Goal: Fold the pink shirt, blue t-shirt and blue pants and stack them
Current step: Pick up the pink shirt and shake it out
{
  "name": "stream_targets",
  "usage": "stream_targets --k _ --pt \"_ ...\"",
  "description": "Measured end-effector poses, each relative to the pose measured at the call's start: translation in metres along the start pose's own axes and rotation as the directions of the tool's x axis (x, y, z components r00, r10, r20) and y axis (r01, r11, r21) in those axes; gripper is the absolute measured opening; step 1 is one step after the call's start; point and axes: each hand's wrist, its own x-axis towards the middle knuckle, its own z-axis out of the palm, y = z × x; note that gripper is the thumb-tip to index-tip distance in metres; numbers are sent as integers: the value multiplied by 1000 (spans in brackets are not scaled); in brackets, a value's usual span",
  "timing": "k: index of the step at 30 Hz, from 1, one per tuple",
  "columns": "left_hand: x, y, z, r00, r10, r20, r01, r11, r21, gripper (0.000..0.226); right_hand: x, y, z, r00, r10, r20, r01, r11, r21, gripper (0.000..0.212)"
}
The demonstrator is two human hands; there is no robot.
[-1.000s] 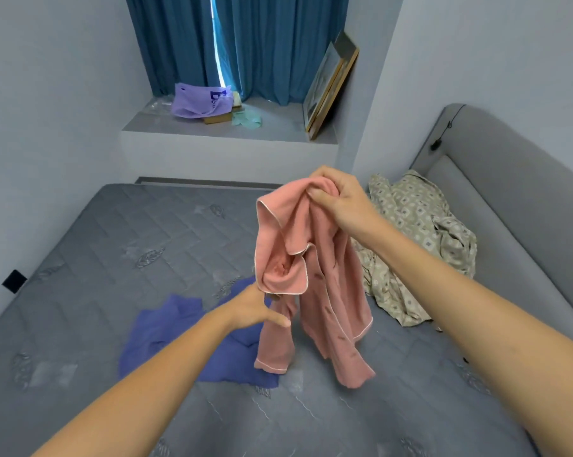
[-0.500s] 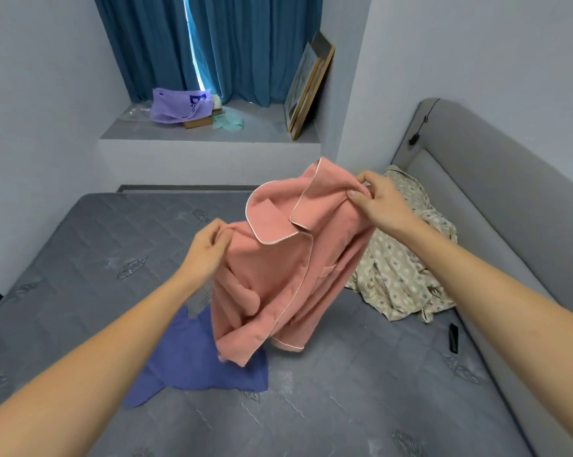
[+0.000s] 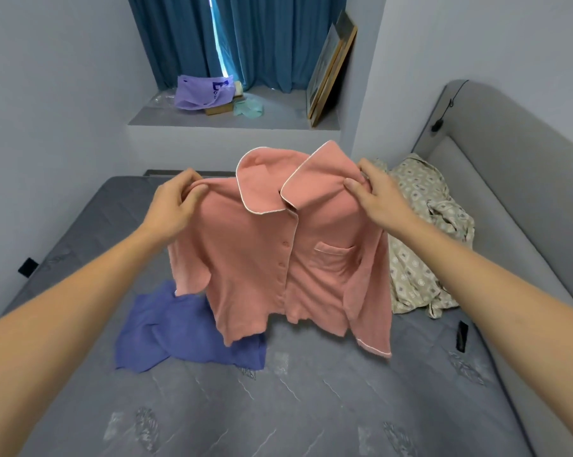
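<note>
The pink shirt [image 3: 278,258] hangs in the air over the middle of the bed [image 3: 311,407], front side toward the person, its long axis running straight down from the collar to the hem. The left hand [image 3: 173,206] pinches the left shoulder and the right hand [image 3: 377,196] pinches the right shoulder, fingers [image 3: 352,185] curled round the cloth, level and about equally near. The bed lies directly below the hem, so laying the shirt flat looks like a plain lowering, though a blue garment [image 3: 179,334] lies on the bed under its near-left corner.
</note>
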Motion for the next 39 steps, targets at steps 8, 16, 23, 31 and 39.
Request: stream_targets --k 8,16,23,31,39 --pt "-53 13 -21 1000 2 26 -2 1000 -18 14 -51 -28 2 1000 -17 -22 18 1000 7 22" --pt "-158 7 -74 997 42 60 -38 997 -70 16 -158 -109 17 997 -17 -70 18 1000 11 16" --pt "-233 11 -136 996 72 55 -66 993 -95 16 -233 -183 20 996 -24 -88 19 998 -56 17" --pt "-230 -23 -132 997 51 51 -45 993 -113 15 -222 -186 48 999 8 -51 -12 997 -78 11" --pt "-192 -156 -12 984 -73 164 66 997 50 18 -170 -53 180 993 91 75 -86 994 -62 16"
